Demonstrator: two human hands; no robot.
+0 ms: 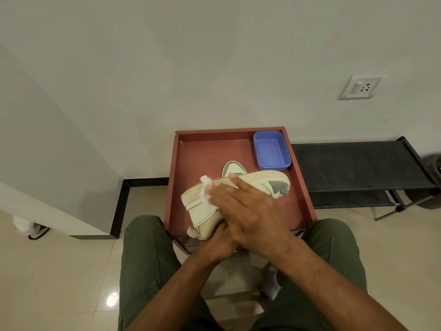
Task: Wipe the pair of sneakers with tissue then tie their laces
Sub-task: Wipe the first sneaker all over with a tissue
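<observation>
Your sneaker (200, 206) lies on its side, toe far-right
Right hand (241, 209) presses tissue (206, 187) flat-fingered; left hand (214, 244) grips its heel

Single head view, indoor, evenly lit, moderate brightness; light diffuse, source out of frame. One bright specular spot on glossy floor tile (112, 299), lower left. Soft shadow beneath black rack (358, 163) at right. Wall (214, 56) shades darker toward top corners. Wide-angle bending evident: wall edges and skirting curve near frame borders. Slight softness overall, hands mildly blurred.
</observation>
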